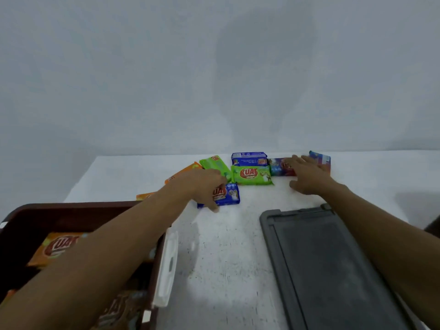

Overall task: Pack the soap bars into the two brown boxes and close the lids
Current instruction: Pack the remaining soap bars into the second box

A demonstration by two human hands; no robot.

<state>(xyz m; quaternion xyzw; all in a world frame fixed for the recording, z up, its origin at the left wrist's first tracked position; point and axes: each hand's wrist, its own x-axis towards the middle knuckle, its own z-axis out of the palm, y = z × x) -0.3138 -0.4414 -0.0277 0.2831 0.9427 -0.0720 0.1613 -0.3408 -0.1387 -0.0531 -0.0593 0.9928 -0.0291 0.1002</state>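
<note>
The left hand (206, 186) reaches toward 12 o'clock, its fingers (217, 178) curled round a blue soap bar (229, 196) that lies on the white worktop (226, 258); the hand hides half the bar. At 1 o'clock the right hand (307, 178) lies flat, fingers straight, on a dark soap bar (277, 167) that is blurred and mostly covered. At 8 o'clock the brown box (71, 207), cut off by the frame, holds an orange soap bar (54, 248) partly behind the forearm. A grey lid (333, 270) lies at 5 o'clock.

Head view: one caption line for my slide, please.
Left hand grips a blue soap bar; right hand reaches over another; brown box open.
</note>
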